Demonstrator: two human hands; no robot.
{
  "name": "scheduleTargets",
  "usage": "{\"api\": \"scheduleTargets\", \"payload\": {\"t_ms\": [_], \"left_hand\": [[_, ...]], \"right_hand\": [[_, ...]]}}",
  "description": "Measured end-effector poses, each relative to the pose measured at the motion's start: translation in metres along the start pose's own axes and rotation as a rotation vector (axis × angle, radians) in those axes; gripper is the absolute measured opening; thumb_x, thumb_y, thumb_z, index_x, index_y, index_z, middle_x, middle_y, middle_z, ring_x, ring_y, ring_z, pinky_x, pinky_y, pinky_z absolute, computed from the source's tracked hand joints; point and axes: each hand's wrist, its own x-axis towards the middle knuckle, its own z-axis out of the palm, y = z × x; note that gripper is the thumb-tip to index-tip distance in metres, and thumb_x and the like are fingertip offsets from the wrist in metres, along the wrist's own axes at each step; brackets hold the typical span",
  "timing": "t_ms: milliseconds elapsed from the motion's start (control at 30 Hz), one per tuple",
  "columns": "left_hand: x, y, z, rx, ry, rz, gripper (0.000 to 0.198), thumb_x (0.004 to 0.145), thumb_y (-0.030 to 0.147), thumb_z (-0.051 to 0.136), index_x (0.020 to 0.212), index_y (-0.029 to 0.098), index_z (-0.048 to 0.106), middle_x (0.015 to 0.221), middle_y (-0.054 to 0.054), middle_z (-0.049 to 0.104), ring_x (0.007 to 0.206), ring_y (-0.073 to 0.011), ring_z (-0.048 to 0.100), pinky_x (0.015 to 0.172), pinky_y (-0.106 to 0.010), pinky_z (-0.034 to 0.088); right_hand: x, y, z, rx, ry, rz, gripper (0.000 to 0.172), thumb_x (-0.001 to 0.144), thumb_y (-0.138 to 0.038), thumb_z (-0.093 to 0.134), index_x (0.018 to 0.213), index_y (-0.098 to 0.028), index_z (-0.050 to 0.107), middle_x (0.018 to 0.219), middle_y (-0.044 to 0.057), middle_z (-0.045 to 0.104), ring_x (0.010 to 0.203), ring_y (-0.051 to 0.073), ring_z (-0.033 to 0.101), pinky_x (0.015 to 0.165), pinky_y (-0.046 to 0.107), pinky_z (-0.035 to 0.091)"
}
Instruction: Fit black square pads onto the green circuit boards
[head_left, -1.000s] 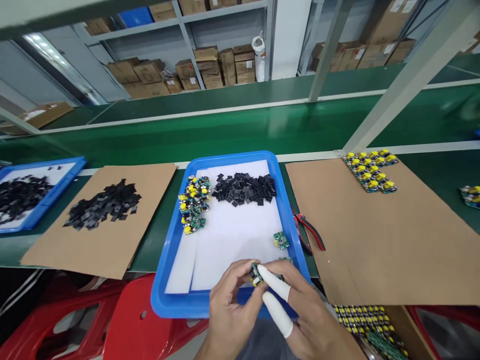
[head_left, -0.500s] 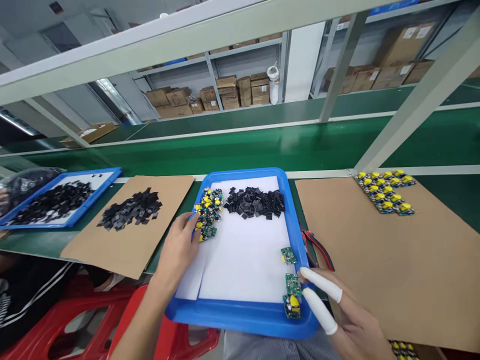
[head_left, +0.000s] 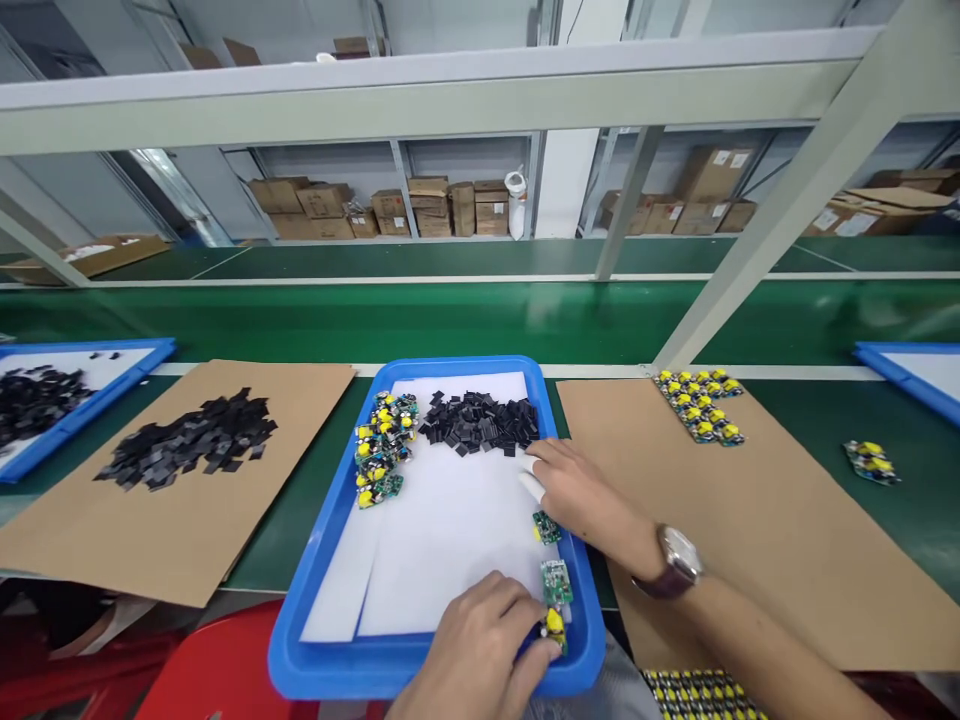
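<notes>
My left hand [head_left: 484,640] is at the near right corner of the blue tray [head_left: 409,682]. Its thumb and fingers pinch a small circuit board with a yellow component [head_left: 555,626]. My right hand [head_left: 574,488], with white finger covers and a wristwatch, reaches over the tray's right side. Its covered fingertips are slightly apart, beside the pile of small black pieces [head_left: 480,422], with nothing visible between them. Just below it lies one green board [head_left: 547,527]; another board [head_left: 556,581] lies between the hands. A cluster of boards with yellow parts [head_left: 381,450] lines the tray's left side.
Cardboard [head_left: 300,400] on the left carries more black pieces [head_left: 195,440]. Cardboard on the right [head_left: 750,540] holds grouped boards [head_left: 701,405]. Other blue trays [head_left: 150,355] stand at both sides. A slanted metal post [head_left: 765,200] rises behind the right cardboard.
My left hand has moved from the board cluster to the near right board and grips it. My right hand has left that corner and moved up to the black pieces. The view has shifted right.
</notes>
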Motion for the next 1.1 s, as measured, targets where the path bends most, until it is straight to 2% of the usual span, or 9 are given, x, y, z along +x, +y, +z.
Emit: {"api": "scheduleTargets", "payload": {"t_ms": [167,333,433,533,600,667,867,1000,1100], "left_hand": [[-0.014,-0.014,-0.018,0.070,0.060,-0.008,0.012,0.090,0.023,0.075,0.099,0.017,0.072,0.091,-0.009,0.075,0.083,-0.0289,0.073,0.070,-0.038,0.062],[-0.025,-0.029,-0.027,0.077,0.071,-0.088,0.021,0.086,0.025,0.080,0.106,0.021,0.074,0.098,-0.008,0.075,0.088,-0.0303,0.073,0.075,-0.040,0.063],[-0.026,-0.030,-0.029,-0.166,0.285,-0.187,0.031,0.089,0.033,0.078,0.118,0.025,0.074,0.104,-0.008,0.076,0.092,-0.0268,0.073,0.083,-0.035,0.062],[-0.020,-0.020,-0.033,-0.559,0.487,-0.362,0.027,0.097,0.039,0.067,0.121,0.028,0.075,0.101,-0.006,0.077,0.088,-0.0224,0.073,0.080,-0.029,0.060],[-0.013,-0.009,-0.036,-0.804,0.519,-0.456,0.024,0.097,0.043,0.066,0.109,0.025,0.079,0.087,-0.005,0.076,0.080,-0.0208,0.071,0.074,-0.027,0.059],[-0.007,0.001,-0.039,-0.972,0.508,-0.522,0.024,0.094,0.044,0.071,0.092,0.022,0.079,0.074,-0.003,0.071,0.073,-0.0190,0.068,0.072,-0.025,0.057],[-0.003,0.007,-0.031,-1.078,0.456,-0.561,0.027,0.092,0.040,0.073,0.076,0.017,0.072,0.070,-0.002,0.068,0.070,-0.0164,0.063,0.069,-0.024,0.052],[-0.006,0.002,-0.026,-0.875,0.391,-0.509,0.031,0.096,0.036,0.063,0.071,0.018,0.065,0.065,0.000,0.063,0.064,-0.0149,0.058,0.064,-0.023,0.049],[-0.005,0.003,-0.033,-0.642,0.287,-0.443,0.027,0.095,0.027,0.062,0.069,0.019,0.063,0.064,0.002,0.060,0.063,-0.0136,0.055,0.063,-0.023,0.047]], "right_hand": [[0.037,0.002,0.012,-0.103,-0.055,-0.037,0.026,0.091,0.003,0.053,0.088,-0.012,0.074,0.099,0.015,0.072,0.094,0.027,0.066,0.090,0.039,0.049],[0.044,0.000,0.010,-0.159,-0.038,-0.100,0.028,0.082,0.009,0.051,0.083,-0.009,0.073,0.092,0.019,0.072,0.087,0.029,0.067,0.079,0.039,0.051],[0.024,-0.015,0.002,-0.155,-0.004,-0.161,0.030,0.083,0.007,0.047,0.084,-0.011,0.071,0.092,0.018,0.071,0.079,0.027,0.066,0.072,0.039,0.053],[-0.008,-0.040,-0.007,-0.045,0.082,-0.333,0.031,0.089,0.000,0.043,0.093,-0.014,0.070,0.098,0.016,0.073,0.081,0.025,0.066,0.072,0.039,0.057],[-0.027,-0.054,-0.013,0.123,0.217,-0.463,0.031,0.091,-0.002,0.040,0.098,-0.012,0.069,0.101,0.018,0.073,0.086,0.027,0.066,0.074,0.042,0.059],[-0.039,-0.063,-0.016,0.282,0.317,-0.504,0.031,0.089,0.000,0.040,0.103,-0.011,0.066,0.105,0.020,0.072,0.092,0.028,0.067,0.076,0.044,0.061],[-0.055,-0.072,-0.014,0.529,0.399,-0.330,0.038,0.091,0.001,0.050,0.127,-0.010,0.061,0.111,0.019,0.073,0.098,0.027,0.071,0.083,0.042,0.063],[-0.061,-0.077,-0.012,0.875,0.394,-0.094,0.047,0.094,-0.007,0.064,0.139,-0.020,0.057,0.105,0.009,0.075,0.091,0.019,0.073,0.080,0.030,0.063],[-0.063,-0.076,-0.015,1.033,0.312,-0.023,0.037,0.094,-0.012,0.069,0.128,-0.026,0.068,0.100,0.004,0.075,0.086,0.017,0.072,0.077,0.028,0.061]]}}
